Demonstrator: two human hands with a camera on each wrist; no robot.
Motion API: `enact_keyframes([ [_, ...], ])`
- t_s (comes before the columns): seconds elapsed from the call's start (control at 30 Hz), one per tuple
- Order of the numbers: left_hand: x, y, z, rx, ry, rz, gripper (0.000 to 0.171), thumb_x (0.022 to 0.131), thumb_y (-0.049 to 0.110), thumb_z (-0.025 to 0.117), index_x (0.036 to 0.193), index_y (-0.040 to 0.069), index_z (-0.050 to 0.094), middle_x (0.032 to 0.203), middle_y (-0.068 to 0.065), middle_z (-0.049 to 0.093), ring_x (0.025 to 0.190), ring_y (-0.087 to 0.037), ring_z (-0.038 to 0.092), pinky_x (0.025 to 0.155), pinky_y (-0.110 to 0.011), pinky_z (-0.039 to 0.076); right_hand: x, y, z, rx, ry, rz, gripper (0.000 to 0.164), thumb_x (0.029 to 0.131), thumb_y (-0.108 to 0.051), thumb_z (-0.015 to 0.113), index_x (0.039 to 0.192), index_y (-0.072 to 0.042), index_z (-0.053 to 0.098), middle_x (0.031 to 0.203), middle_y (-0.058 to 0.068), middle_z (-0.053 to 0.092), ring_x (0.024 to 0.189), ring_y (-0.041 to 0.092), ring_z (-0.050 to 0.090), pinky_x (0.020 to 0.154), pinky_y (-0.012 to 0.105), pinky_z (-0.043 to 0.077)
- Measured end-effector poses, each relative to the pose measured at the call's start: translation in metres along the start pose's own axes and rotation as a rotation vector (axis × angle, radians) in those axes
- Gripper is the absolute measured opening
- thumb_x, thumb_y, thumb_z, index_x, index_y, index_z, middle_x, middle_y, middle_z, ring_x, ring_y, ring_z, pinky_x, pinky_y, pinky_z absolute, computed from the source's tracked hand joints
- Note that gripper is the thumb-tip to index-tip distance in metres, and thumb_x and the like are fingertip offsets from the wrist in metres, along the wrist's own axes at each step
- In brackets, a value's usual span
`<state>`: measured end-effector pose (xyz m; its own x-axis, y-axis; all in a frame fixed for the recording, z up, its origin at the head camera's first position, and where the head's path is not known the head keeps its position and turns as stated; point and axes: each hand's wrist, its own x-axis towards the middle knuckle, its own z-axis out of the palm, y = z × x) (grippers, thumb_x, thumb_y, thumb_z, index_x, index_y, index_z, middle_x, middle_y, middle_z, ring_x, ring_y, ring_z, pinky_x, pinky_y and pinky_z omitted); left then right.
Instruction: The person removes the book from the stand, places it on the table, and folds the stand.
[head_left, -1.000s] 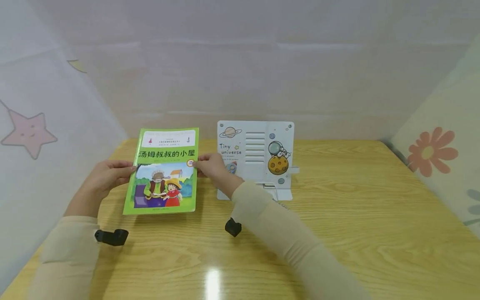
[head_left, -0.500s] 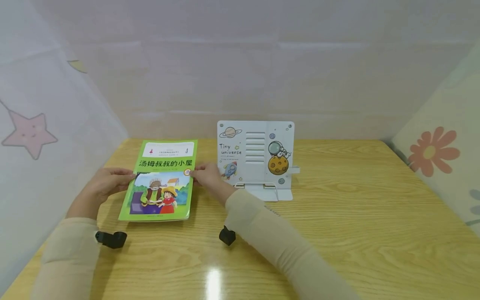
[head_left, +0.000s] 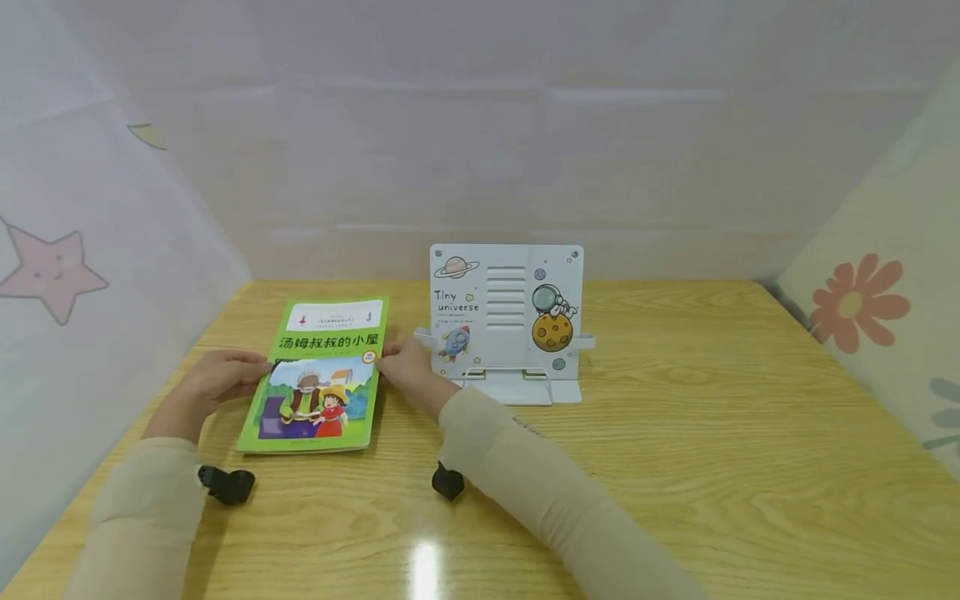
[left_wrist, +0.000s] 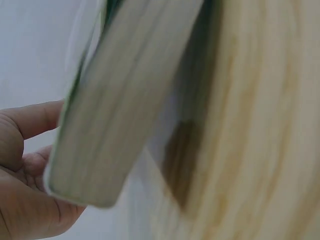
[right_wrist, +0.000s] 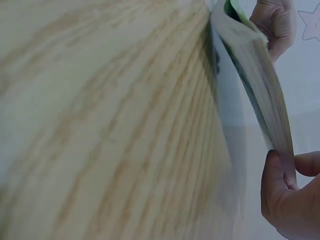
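Note:
A green picture book with a drawing of two figures on its cover is held face up at the left of the table in the head view. My left hand pinches its left edge, thumb on the cover side and fingers beneath. Its opposite edge is pinched by my right hand. In the left wrist view, the page block fills the upper middle, with part of the left hand beside it. The right wrist view has the right thumb and fingers around the book's edge, and a gap shows between book and tabletop.
Right of the book stands a white metal book stand with space drawings, a wire holder at its foot and side tabs. Both rest on or over a wood-grain table. Pale curtains enclose the back and sides.
Both hands have brought the book lower and nearer to me, toward the tabletop. The right hand has moved left, uncovering the stand's left drawings, and the view has shifted slightly.

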<state>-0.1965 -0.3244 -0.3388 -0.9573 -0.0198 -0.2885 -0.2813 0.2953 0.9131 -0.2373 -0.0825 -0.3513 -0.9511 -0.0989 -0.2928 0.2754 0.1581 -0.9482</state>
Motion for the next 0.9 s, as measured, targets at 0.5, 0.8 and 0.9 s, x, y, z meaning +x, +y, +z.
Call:
enact_keyframes([
  [0.5,0.013,-0.004,0.007,0.161,0.054,-0.069,0.051,0.083,0.018,0.057,0.118,-0.015,0.039,0.082,0.000,0.057,0.068,-0.004,0.054,0.065,-0.022,0.048,0.005,0.010,-0.005,-0.031,-0.054,0.023,0.033,0.074,0.009,0.054,0.106,0.008,0.055,0.097,0.014,0.056,0.080,0.018,0.055,0.067,0.024,0.048],
  [0.8,0.019,-0.001,0.012,0.174,0.123,-0.136,0.053,0.084,0.020,0.055,0.124,-0.011,0.037,0.099,-0.010,0.052,0.070,-0.007,0.050,0.063,-0.022,0.045,0.008,0.012,-0.005,-0.028,-0.029,0.030,0.035,0.073,0.008,0.053,0.107,0.006,0.056,0.100,0.014,0.056,0.086,0.018,0.054,0.072,0.025,0.047],
  [0.9,0.021,-0.001,0.013,0.170,0.147,-0.142,0.051,0.084,0.018,0.055,0.124,-0.010,0.038,0.099,-0.010,0.052,0.070,-0.007,0.049,0.061,-0.020,0.044,0.008,0.012,-0.005,-0.081,-0.023,0.017,0.037,0.072,0.008,0.053,0.109,0.005,0.055,0.102,0.014,0.056,0.090,0.019,0.052,0.075,0.026,0.046],
])
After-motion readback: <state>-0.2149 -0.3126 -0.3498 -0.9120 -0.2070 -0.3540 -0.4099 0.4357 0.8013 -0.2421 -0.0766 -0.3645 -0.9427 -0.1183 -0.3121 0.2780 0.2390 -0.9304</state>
